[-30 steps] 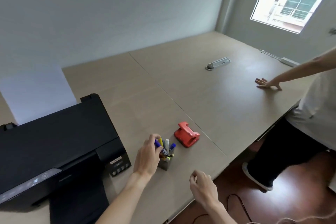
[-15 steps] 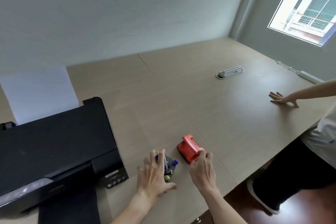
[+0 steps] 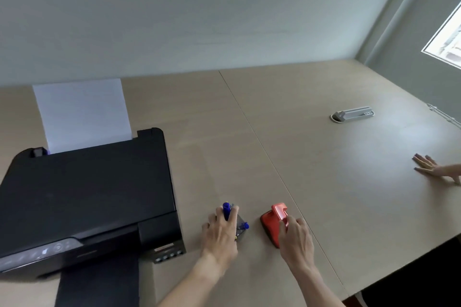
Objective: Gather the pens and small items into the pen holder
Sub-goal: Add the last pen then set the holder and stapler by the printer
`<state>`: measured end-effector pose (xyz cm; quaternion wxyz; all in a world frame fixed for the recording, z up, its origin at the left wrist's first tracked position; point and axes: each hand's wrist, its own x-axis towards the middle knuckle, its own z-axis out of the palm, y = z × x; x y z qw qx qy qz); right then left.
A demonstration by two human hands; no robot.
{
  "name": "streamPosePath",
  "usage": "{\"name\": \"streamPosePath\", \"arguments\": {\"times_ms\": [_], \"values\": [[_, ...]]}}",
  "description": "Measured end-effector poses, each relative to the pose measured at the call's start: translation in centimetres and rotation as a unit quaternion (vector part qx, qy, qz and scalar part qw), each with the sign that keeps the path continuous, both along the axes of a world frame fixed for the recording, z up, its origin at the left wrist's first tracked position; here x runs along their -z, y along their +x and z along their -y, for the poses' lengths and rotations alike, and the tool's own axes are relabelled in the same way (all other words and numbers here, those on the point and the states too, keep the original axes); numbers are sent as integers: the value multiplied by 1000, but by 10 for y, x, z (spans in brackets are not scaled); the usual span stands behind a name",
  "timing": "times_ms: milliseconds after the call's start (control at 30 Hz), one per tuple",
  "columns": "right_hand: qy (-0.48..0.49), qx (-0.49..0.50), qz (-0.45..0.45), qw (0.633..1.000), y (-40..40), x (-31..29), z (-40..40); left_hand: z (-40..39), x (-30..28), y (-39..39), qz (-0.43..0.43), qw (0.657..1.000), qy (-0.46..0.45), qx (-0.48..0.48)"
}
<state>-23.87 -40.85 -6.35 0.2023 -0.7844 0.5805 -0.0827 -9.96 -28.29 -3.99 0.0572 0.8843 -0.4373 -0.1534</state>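
**deskwatcher:** Blue caps are the giveaway. The left hand (image 3: 219,233) is curled over the pen holder (image 3: 240,228), fingers wrapped down around it, and a blue pen (image 3: 226,210) pokes up past the fingertips. A second blue cap (image 3: 245,226) sticks out on the side facing the other hand. The holder itself is mostly hidden under the palm, so I can only make out a dark, see-through bit of it.

**pinboard_k:** And the right hand (image 3: 296,242)?

**deskwatcher:** Resting on the near end of the red hole punch (image 3: 273,219), fingers bent and touching its top. Can't tell if it's actually clamped on it or just laid there. The punch sits just beside the holder, between the two hands and a little ahead of the right one.

**pinboard_k:** Anything else around?

**deskwatcher:** Black printer (image 3: 84,197) right next to the left hand on its outer side, with white paper (image 3: 82,112) standing up in the back feed. All on a light wood table (image 3: 324,169). Well ahead of the right hand there's a grey cable port (image 3: 353,114) in the tabletop, and far off to its outer side someone else's hand (image 3: 431,168) lies flat on the surface, fingers spread.
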Motion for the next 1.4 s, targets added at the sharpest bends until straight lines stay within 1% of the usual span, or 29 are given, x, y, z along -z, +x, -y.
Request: {"name": "streamPosePath", "arguments": {"times_ms": [200,367,500,600,833,1067,1267,1400], "values": [[-20,-22,-20,999,-1,10,7,26,-17,59,23,998,39,-49],[-23,-41,-22,999,7,14,19,37,-22,93,44,996,53,-59],[-39,-79,-85,993,25,15,32,44,-22,118,59,995,56,-54],[-34,-92,-98,990,43,12,45,55,-23,138,65,995,53,-47],[-32,-165,-96,981,90,14,68,78,-25,179,63,996,56,-43],[-35,-264,-61,962,151,15,97,97,-25,216,43,997,47,-33],[6,-354,-38,934,213,14,129,104,-26,241,47,998,46,2],[30,-384,-28,923,240,19,140,107,-26,249,51,997,50,4]]}}
